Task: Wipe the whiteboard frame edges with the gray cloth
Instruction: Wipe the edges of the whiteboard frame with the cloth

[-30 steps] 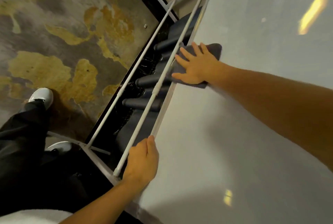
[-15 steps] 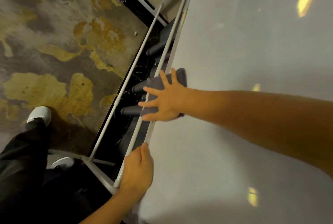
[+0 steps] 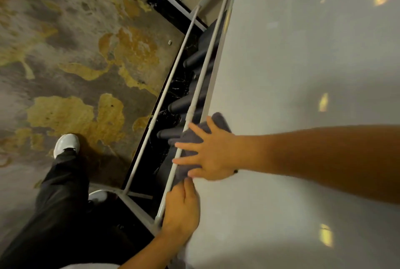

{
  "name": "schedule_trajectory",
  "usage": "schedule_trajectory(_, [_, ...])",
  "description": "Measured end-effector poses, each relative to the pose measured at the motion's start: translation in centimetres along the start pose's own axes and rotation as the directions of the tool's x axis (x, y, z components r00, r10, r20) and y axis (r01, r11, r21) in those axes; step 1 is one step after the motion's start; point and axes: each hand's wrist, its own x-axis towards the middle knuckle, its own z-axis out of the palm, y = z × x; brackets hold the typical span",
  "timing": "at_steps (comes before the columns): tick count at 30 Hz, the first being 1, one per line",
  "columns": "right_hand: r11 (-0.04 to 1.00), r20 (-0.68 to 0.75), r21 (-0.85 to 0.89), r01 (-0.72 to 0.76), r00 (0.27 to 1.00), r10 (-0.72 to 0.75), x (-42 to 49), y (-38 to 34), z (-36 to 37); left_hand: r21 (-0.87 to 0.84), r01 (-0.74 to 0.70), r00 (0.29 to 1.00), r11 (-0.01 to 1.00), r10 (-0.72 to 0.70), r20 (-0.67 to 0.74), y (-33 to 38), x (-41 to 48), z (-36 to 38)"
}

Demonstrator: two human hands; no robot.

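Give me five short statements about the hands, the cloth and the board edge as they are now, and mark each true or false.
1. The right hand presses the gray folded cloth flat with spread fingers. True.
2. The left hand holds a second cloth. False: it grips the white whiteboard frame edge bare, with no cloth.
3. The cloth lies at the board's edge, beside the thin white metal rail. True.
4. The two hands are far apart. False: the left hand's fingertips nearly reach the right hand and the cloth.
5. A white shoe stands on the mottled gray and yellow floor. True.
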Motion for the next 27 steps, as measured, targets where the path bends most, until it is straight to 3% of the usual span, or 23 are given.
schedule_trajectory(1, [0.992, -0.015, -0.009, -0.128, 0.992, 0.128, 0.1, 3.1, -1.3, -0.003, -0.003, 1.0, 1.0, 0.003, 0.018, 0.1, -0.1, 0.0])
schedule_trajectory(3, [0.894, -0.029, 0.037, -0.447, 0.894, 0.448, 0.3, 10.8, -4.2, -0.018, 0.003, 0.999, 1.0, -0.002, 0.038, 0.4, 0.4, -0.1])
schedule_trajectory(5, [0.828, 0.013, 0.009, -0.56, 0.828, 0.56, 0.4, 15.3, -5.8, -0.022, 0.037, 0.997, 0.999, -0.036, 0.067, 1.1, 1.5, -0.3])
schedule_trajectory(7, [0.902, 0.028, -0.057, -0.427, 0.903, 0.429, 0.9, 14.2, -5.1, 0.007, 0.092, 0.985, 0.996, -0.092, 0.144, 2.4, 3.8, -0.1])
schedule_trajectory(9, [0.987, 0.028, -0.119, -0.111, 0.993, 0.115, 0.7, 10.3, -3.4, 0.016, 0.122, 0.97, 0.992, -0.123, 0.21, 4.1, 6.1, 1.0])
schedule_trajectory(11, [0.991, -0.009, -0.119, 0.065, 0.998, -0.066, -0.4, 9.5, -2.3, -0.026, 0.177, 0.951, 0.984, -0.164, 0.263, 5.8, 8.6, 2.3])
schedule_trajectory(12, [0.994, -0.041, -0.105, 0.034, 0.998, -0.039, -0.9, 11.3, -2.6, -0.023, 0.202, 0.937, 0.979, -0.186, 0.296, 6.6, 9.9, 2.8])
schedule_trajectory(14, [0.975, -0.105, -0.083, -0.204, 0.975, 0.195, -0.9, 17.7, -3.7, -0.012, 0.236, 0.912, 0.972, -0.218, 0.346, 8.4, 12.6, 3.6])
schedule_trajectory(16, [0.875, -0.127, -0.077, -0.479, 0.875, 0.467, -0.9, 24.8, -4.9, -0.022, 0.304, 0.891, 0.952, -0.276, 0.36, 10.9, 16.2, 4.7])
schedule_trajectory(17, [0.836, -0.131, -0.059, -0.545, 0.835, 0.535, -0.9, 27.3, -5.2, -0.034, 0.338, 0.883, 0.94, -0.304, 0.358, 12.2, 18.1, 5.3])
schedule_trajectory(19, [0.846, -0.109, -0.023, -0.533, 0.842, 0.528, -0.3, 28.7, -5.5, -0.029, 0.38, 0.872, 0.925, -0.347, 0.344, 14.3, 21.9, 6.4])
schedule_trajectory(22, [0.95, -0.101, 0.131, -0.283, 0.949, 0.297, 0.5, 23.9, -4.5, -0.057, 0.438, 0.847, 0.897, -0.39, 0.36, 16.4, 25.8, 8.2])
schedule_trajectory(24, [0.975, -0.087, 0.18, -0.13, 0.985, 0.148, -0.1, 23.8, -4.2, -0.119, 0.545, 0.792, 0.83, -0.464, 0.396, 16.8, 25.5, 8.4])
schedule_trajectory(25, [0.983, -0.085, 0.149, -0.111, 0.989, 0.125, -0.2, 26.1, -4.3, -0.095, 0.599, 0.743, 0.795, -0.508, 0.435, 16.9, 25.0, 8.1])
schedule_trajectory(27, [0.957, -0.08, 0.092, -0.277, 0.956, 0.284, 0.0, 32.9, -5.4, -0.053, 0.678, 0.658, 0.733, -0.573, 0.488, 17.1, 24.8, 8.0])
